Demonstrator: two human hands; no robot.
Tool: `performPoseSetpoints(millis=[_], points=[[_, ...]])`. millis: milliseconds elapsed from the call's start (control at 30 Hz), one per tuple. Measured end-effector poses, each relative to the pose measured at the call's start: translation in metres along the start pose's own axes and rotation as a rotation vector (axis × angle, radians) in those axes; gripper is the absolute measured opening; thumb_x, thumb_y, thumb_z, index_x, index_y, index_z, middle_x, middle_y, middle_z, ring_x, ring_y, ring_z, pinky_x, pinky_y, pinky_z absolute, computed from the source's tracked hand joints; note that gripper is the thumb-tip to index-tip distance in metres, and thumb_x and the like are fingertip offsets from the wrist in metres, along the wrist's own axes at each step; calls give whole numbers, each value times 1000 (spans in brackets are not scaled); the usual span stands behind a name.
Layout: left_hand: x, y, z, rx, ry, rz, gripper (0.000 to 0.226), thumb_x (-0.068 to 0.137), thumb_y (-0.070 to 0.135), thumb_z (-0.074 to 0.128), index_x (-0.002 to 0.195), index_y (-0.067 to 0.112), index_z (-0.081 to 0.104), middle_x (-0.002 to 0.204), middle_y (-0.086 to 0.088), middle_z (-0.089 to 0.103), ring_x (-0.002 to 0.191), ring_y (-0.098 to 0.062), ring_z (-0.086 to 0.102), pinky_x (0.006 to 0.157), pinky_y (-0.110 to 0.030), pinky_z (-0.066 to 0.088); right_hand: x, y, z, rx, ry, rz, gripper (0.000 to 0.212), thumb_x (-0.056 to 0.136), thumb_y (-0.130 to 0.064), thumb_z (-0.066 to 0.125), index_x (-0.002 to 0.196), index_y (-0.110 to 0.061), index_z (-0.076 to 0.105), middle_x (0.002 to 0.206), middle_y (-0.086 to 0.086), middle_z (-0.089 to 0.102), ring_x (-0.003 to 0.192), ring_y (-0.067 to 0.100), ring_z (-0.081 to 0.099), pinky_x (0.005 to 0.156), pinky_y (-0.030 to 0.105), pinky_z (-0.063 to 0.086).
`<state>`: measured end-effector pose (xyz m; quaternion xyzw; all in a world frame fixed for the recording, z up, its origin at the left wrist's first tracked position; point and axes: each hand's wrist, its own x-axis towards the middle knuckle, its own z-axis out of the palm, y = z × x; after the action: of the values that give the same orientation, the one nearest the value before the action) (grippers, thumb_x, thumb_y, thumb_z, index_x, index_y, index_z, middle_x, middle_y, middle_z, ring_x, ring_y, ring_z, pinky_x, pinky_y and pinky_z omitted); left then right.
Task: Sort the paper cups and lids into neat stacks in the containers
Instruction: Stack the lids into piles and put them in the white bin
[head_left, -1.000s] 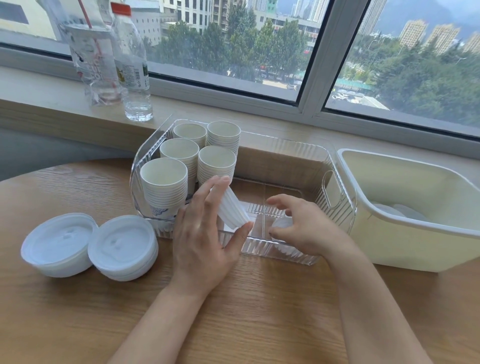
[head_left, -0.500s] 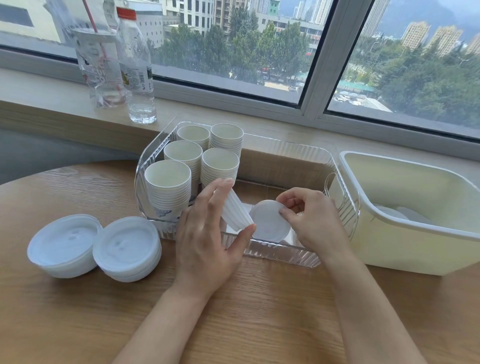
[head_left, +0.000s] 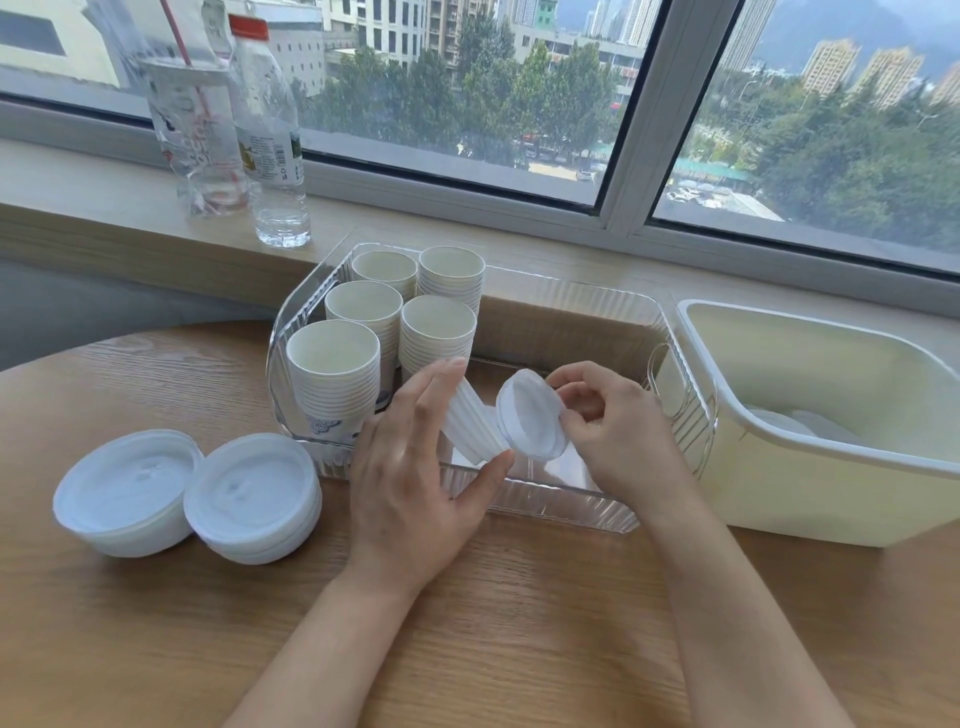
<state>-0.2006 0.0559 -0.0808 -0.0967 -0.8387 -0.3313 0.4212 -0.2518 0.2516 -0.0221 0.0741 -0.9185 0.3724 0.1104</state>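
Several stacks of white paper cups stand upright in the left half of a clear ribbed plastic container. My left hand grips a tilted stack of small white lids over the container's near side. My right hand pinches one white lid by its edge and holds it against the end of that stack. Two piles of larger white lids sit on the wooden table to the left.
A cream plastic bin with a few white lids inside stands right of the clear container. A water bottle and a clear plastic cup with a straw stand on the windowsill behind. The table's curved edge runs at far left.
My right hand lifted a single lid from the container's floor and brought it up to the end of the lid stack in my left hand. The left hand stayed almost still.
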Motion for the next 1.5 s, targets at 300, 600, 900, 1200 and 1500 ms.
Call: performPoseSetpoints(millis=[300,600,900,1200,1500], points=[[0,-5,-2,69,54,-26,73,91,48,73,150,17,44,146,-8,59,131,-28,60,104,-46,51,1,-1,2,-145,-214,29,35,98,-32,71,131,-40,64,123,-15,67,103,4,66,98,32,53],[0,-7,-2,71,69,-65,74,88,46,76,149,15,48,144,-7,61,127,-28,62,103,-49,52,2,3,5,-98,-272,156,18,92,-29,80,108,-34,80,90,-12,74,73,4,67,72,24,57],[0,-7,-2,67,60,-69,75,88,48,75,150,17,46,143,-6,61,126,-27,62,103,-45,51,0,2,4,-76,-199,117,35,90,-2,64,93,-32,81,86,-12,73,73,6,67,66,17,55],[0,-6,-2,66,56,-73,76,87,48,76,149,17,47,143,-5,62,127,-27,62,102,-47,52,0,1,4,-85,-233,105,16,96,-26,73,109,-33,80,93,-13,70,71,-1,63,65,15,47],[0,-5,-3,57,49,-71,75,87,49,75,150,16,47,143,-6,61,128,-26,61,103,-46,51,-2,3,6,-41,-99,55,25,88,-10,79,94,-32,67,89,-9,69,83,10,67,67,16,51]])
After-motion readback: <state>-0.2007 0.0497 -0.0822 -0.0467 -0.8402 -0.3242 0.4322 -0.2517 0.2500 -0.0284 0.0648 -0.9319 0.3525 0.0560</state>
